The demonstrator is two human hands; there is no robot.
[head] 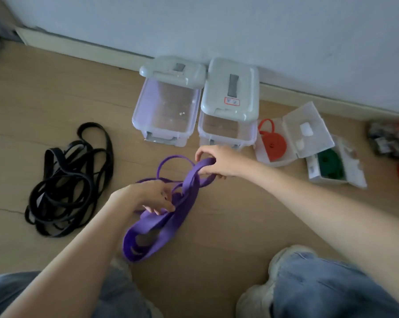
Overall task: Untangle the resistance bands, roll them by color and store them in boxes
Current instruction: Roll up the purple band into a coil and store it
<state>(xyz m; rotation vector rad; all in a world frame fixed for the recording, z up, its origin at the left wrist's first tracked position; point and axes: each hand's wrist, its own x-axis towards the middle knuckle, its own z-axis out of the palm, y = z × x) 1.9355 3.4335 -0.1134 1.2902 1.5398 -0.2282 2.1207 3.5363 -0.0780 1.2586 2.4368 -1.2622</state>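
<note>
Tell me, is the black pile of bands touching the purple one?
Apart. The head view shows bare wooden floor between the black bands and the purple band held in both hands.

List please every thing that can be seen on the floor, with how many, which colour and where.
purple band: one tangle, purple, centre floor, held by both hands
black bands: one tangled pile, black, left
large boxes: two, clear with grey lids tipped back, by the wall
small cases: two, clear, open, right
orange roll: one, in the nearer-centre case
green roll: one, in the far-right case
blurred items: far right edge, unclear
left hand: gripping the band
right hand: gripping the band
knees: two, blue jeans, bottom
</note>
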